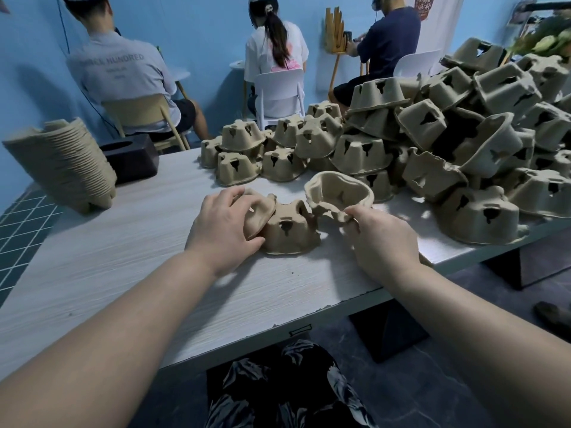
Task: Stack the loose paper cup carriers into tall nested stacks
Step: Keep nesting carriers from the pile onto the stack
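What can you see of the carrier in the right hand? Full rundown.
The carrier is tan moulded paper pulp, rough and matte, with a thick rolled rim. It is lifted off the table and tilted, its hollow side facing the camera, so the inner cup wells show. The right hand pinches its near lower edge between thumb and fingers; the pulp looks slightly crumpled at that grip. It hangs just right of the upside-down carrier under the left hand; whether the two touch is unclear.

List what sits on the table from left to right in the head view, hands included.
Tall nested stack of brown pulp carriers → black box → left hand → upside-down pulp carrier → right hand → big heap of loose carriers.
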{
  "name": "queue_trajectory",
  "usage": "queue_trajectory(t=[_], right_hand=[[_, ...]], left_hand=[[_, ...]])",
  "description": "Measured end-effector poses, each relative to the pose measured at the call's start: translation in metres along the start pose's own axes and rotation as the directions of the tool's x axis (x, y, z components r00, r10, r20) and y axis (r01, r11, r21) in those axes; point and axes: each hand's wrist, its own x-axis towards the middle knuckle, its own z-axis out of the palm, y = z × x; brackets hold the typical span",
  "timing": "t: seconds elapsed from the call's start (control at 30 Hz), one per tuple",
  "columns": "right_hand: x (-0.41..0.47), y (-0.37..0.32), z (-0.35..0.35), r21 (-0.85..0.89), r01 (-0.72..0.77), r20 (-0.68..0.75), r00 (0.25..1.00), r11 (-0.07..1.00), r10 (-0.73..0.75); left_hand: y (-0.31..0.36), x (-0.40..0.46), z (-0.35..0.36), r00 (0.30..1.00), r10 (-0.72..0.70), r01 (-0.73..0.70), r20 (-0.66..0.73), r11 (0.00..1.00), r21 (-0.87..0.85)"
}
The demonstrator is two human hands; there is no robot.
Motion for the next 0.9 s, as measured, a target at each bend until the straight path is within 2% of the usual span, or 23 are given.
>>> queue_trajectory(t=[0.1,0.33,0.43,0.53,0.73,0.9], right_hand=[[0.000,-0.001,-0.002,0.036,0.044,-0.081,0.996,0.998,-0.041],[0.003,-0.009,-0.004,0.134,0.080,-0.188,0.981,0.988,-0.054],[0.003,-0.022,-0.006,0.170,0.154,-0.243,0.964,0.973,-0.110],[0.002,-0.035,-0.010,0.309,0.189,-0.260,0.959,0.932,-0.108],[0.005,-0.067,-0.021,0.510,0.228,-0.274,0.957,0.830,-0.094],[0.010,-0.098,-0.029,0.574,0.257,-0.250,0.959,0.778,-0.133]], left_hand=[[-0.006,-0.003,0.001,0.999,-0.049,0.050,0.016,0.997,-0.066],[-0.013,0.002,-0.019,0.959,-0.248,0.219,-0.137,0.956,-0.192],[-0.021,0.000,-0.026,0.938,-0.326,0.305,-0.119,0.938,-0.168],[-0.029,-0.005,-0.028,0.919,-0.380,0.362,-0.101,0.918,-0.163],[-0.040,-0.019,-0.035,0.901,-0.420,0.382,-0.106,0.886,-0.264],[-0.041,-0.031,-0.041,0.905,-0.398,0.323,-0.148,0.872,-0.366]])
